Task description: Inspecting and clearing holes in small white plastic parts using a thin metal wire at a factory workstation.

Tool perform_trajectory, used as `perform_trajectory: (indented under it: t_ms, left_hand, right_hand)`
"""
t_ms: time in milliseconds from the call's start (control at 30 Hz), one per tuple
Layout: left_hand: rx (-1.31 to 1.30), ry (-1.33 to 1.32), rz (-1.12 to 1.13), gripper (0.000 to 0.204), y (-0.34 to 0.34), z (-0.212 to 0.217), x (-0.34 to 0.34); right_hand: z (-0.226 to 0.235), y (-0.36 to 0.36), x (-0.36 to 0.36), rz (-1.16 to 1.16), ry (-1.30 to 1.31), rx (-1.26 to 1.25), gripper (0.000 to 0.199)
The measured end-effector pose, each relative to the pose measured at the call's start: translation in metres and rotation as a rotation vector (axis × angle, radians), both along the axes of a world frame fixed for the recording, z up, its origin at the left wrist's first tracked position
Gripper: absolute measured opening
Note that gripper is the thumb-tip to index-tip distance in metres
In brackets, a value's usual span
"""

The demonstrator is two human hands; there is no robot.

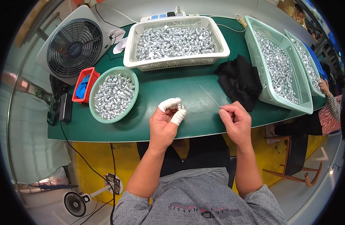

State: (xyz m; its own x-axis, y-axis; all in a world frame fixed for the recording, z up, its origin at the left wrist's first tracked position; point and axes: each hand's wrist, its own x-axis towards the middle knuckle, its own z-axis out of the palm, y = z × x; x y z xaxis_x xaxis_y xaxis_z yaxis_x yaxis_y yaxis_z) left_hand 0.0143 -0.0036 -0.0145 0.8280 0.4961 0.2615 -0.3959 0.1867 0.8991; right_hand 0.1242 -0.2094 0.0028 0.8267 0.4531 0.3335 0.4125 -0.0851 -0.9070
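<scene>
Mid-frame, left hand point(165, 119) (fingertips taped) pinches a small silver part point(180, 107), right hand point(235, 120) grips a thin wire point(210, 96); threading step, next needs fine alignment.

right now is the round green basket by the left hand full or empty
Full, or nearly: the round green basket is heaped with small silver metal parts almost to its rim. It sits upright on the green table.

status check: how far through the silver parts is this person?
Done: can't tell; no basket shows which parts are finished. In hand: left hand pinches one small silver part, right hand holds a thin wire. Left: round green basket and white basket both hold many parts.
</scene>
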Motion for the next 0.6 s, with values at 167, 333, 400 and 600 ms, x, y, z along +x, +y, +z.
perform_trajectory:
  t_ms: [167, 333, 400, 600]
  left_hand:
    - [0.029, 0.003, 0.015, 0.035, -0.003, 0.0, 0.001]
    - [0.101, 0.027, 0.042, 0.037, -0.005, -0.001, 0.001]
    - [0.105, 0.028, 0.058, 0.039, -0.006, -0.002, 0.001]
    - [0.112, 0.066, 0.118, 0.039, -0.011, 0.005, 0.005]
  right_hand:
    - [-0.001, 0.002, -0.001, -0.043, -0.008, 0.028, 0.002]
    - [0.0, 0.0, -0.002, -0.005, -0.017, -0.009, 0.005]
    - [0.0, 0.0, -0.002, -0.008, -0.03, -0.018, 0.004]
    - [0.001, 0.0, -0.003, -0.013, -0.039, -0.023, 0.004]
